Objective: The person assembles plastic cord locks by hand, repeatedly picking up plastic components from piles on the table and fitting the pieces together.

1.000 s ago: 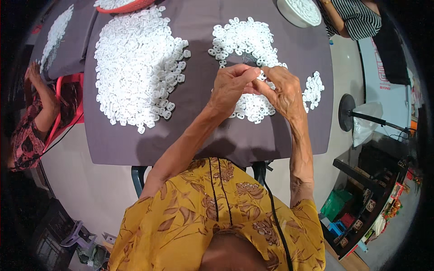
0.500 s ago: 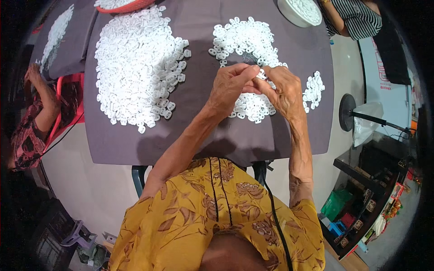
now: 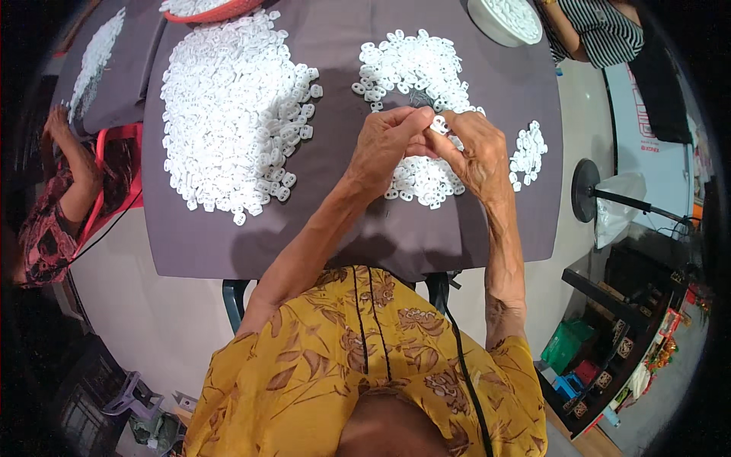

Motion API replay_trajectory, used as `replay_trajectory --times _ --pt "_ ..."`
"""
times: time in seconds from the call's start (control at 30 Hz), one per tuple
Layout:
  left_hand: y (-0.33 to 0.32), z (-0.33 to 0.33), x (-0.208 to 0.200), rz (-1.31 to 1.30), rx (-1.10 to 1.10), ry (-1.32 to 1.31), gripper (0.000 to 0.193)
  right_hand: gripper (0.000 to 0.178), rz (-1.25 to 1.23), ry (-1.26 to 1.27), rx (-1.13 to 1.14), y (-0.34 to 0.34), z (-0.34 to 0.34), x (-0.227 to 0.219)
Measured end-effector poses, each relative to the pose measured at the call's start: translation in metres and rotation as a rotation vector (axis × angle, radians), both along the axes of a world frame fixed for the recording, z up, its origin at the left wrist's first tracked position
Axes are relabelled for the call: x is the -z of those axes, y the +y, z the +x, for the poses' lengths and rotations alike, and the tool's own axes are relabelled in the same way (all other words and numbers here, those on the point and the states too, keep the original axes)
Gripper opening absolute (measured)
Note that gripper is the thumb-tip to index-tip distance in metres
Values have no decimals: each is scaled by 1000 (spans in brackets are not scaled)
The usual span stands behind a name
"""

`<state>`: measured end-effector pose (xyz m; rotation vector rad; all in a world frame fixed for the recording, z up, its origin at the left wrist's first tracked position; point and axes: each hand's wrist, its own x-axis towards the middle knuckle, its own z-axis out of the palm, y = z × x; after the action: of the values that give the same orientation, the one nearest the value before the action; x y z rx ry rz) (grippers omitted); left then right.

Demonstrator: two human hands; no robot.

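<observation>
left hand and right hand, fingertips pinched nearly closed, together hold a small white holed plastic piece above a grey cloth-covered table. farther off, a red basket and a round white bowl each hold heaped white pieces.

Left are a red chair and purple stool; right, a plastic bag.

Covered, clipped, too small
Left hand and right hand partly hide a white piece and the pile beneath; the far edge cuts off the red basket and white bowl; dark bits are too small to tell.
</observation>
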<state>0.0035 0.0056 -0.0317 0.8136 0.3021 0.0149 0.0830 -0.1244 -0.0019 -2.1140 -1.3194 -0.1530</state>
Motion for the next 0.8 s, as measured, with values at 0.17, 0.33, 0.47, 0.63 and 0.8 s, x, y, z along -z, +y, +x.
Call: replay_trajectory --times 0.17,0.33,0.47,0.63,0.8 --pt "-2 0 4 8 -13 5 21 21 26 -13 -31 1 1 -2" --pt "-4 0 6 56 -33 -11 20 24 39 -31 -67 -1 4 0" --pt "-5 0 5 64 -46 -25 19 24 10 -12 -64 -2 4 -1" --pt "-2 3 10 68 -56 -33 20 19 -14 90 17 0 -1 -3" --pt "-2 1 5 96 -73 -36 22 20 26 612 185 -4 -5 -7"
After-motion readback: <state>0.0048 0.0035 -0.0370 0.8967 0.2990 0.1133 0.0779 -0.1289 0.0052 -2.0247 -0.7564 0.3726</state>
